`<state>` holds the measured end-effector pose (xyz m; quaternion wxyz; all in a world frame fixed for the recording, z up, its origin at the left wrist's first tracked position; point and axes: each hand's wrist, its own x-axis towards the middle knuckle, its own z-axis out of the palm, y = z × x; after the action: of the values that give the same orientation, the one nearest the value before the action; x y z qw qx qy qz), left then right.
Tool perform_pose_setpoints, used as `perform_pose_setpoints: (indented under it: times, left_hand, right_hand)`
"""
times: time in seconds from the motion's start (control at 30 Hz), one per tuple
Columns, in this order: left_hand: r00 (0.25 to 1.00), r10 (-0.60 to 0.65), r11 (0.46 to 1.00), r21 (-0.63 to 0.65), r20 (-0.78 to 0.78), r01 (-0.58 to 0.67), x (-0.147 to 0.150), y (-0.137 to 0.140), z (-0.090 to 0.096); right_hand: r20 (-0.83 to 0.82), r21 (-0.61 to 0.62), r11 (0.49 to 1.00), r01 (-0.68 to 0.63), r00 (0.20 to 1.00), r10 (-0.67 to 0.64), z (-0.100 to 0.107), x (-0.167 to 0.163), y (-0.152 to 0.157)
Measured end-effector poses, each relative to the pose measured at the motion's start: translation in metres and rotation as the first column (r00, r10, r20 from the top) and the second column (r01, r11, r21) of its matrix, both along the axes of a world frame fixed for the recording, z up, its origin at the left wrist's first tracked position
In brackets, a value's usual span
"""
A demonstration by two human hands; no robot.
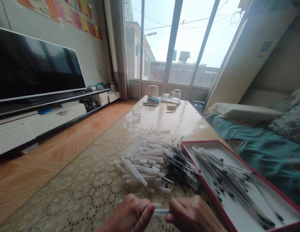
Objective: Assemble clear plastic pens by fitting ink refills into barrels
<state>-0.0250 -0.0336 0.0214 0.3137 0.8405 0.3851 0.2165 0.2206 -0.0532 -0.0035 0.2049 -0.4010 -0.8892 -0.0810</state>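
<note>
Two bare hands nearest camera: left hand has thumb and fingers pressed together, pinching one end of a slim, translucent whitish plastic tube; right hand has fingers curled in, pinching the other end. Tube lies crosswise between both sets of fingertips, slightly blurred; anything inside it, cannot tell. Just beyond the fingers, a loose heap of white plastic pen barrels; beyond the right fingers, touching that heap, a tangle of thin black-and-clear refills. Right of the right fingers, a shallow red-rimmed white tray holding long clear-barrelled pens with black ends. Left of the left fingers, beige lace-patterned tabletop; well beyond them, a clear drinking glass.
</note>
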Motion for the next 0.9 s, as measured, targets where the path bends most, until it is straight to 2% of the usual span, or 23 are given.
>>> perform_pose_setpoints:
  times: [0.03, 0.07, 0.1, 0.13, 0.23, 0.3, 0.43, 0.5, 0.57, 0.6, 0.67, 0.73, 0.77, 0.83, 0.9]
  left_hand:
    - [0.996, 0.070, 0.986, -0.158, 0.052, -0.061, -0.002, 0.002, 0.003]
    - [0.987, 0.136, 0.944, -0.315, 0.091, -0.101, -0.004, 0.005, 0.006]
    - [0.972, 0.205, 0.906, -0.397, 0.118, -0.143, -0.005, 0.008, 0.007]
    - [0.964, 0.227, 0.905, -0.394, 0.137, -0.157, -0.006, 0.010, 0.008]
    - [0.969, 0.221, 0.963, -0.178, 0.108, -0.200, -0.002, 0.013, 0.004]
    - [0.961, 0.264, 0.962, -0.094, 0.080, -0.256, 0.001, 0.014, -0.001]
    - [0.917, 0.371, 0.928, -0.086, 0.149, -0.362, 0.003, 0.012, -0.006]
    - [0.879, 0.411, 0.910, -0.168, 0.241, -0.380, 0.005, 0.010, -0.007]
    - [0.829, 0.436, 0.875, -0.380, 0.352, -0.299, 0.010, 0.008, -0.008]
    - [0.801, 0.441, 0.837, -0.508, 0.404, -0.204, 0.013, 0.007, -0.010]
    - [0.741, 0.462, 0.717, -0.697, 0.488, 0.012, 0.019, 0.005, -0.016]
    - [0.695, 0.491, 0.623, -0.770, 0.525, 0.142, 0.025, 0.003, -0.023]
    - [0.683, 0.498, 0.597, -0.782, 0.535, 0.177, 0.027, 0.003, -0.027]
    - [0.660, 0.515, 0.575, -0.792, 0.547, 0.208, 0.029, 0.003, -0.032]
    - [0.613, 0.566, 0.574, -0.797, 0.551, 0.187, 0.028, 0.004, -0.035]
  right_hand:
    - [-0.017, 0.011, 0.999, 0.051, 0.999, -0.051, 0.003, 0.008, 0.001]
    - [-0.047, 0.016, 0.993, 0.120, 0.992, -0.119, 0.005, 0.015, 0.002]
    - [-0.090, 0.008, 0.984, 0.178, 0.980, -0.176, 0.007, 0.020, 0.004]
    - [-0.145, -0.013, 0.980, 0.200, 0.969, -0.200, 0.007, 0.024, 0.005]
    - [-0.222, -0.101, 0.977, 0.186, 0.953, -0.204, 0.005, 0.017, 0.006]
    - [-0.247, -0.164, 0.973, 0.163, 0.948, -0.201, 0.002, 0.005, 0.005]
    - [-0.333, -0.256, 0.957, 0.139, 0.916, -0.222, 0.002, -0.012, 0.002]
    - [-0.351, -0.322, 0.939, 0.125, 0.905, -0.240, 0.003, -0.015, 0.000]
    - [-0.351, -0.354, 0.931, 0.091, 0.910, -0.223, 0.000, -0.019, -0.001]
    - [-0.348, -0.347, 0.935, 0.072, 0.916, -0.200, -0.003, -0.021, -0.001]
    - [-0.342, -0.310, 0.951, 0.021, 0.930, -0.132, -0.010, -0.027, 0.000]
    - [-0.361, -0.297, 0.954, -0.046, 0.930, -0.068, -0.017, -0.032, 0.001]
    - [-0.383, -0.304, 0.949, -0.078, 0.923, -0.047, -0.019, -0.033, 0.002]
    - [-0.435, -0.335, 0.934, -0.121, 0.900, -0.040, -0.020, -0.034, 0.002]
    - [-0.497, -0.404, 0.907, -0.117, 0.861, -0.110, -0.017, -0.032, 0.002]
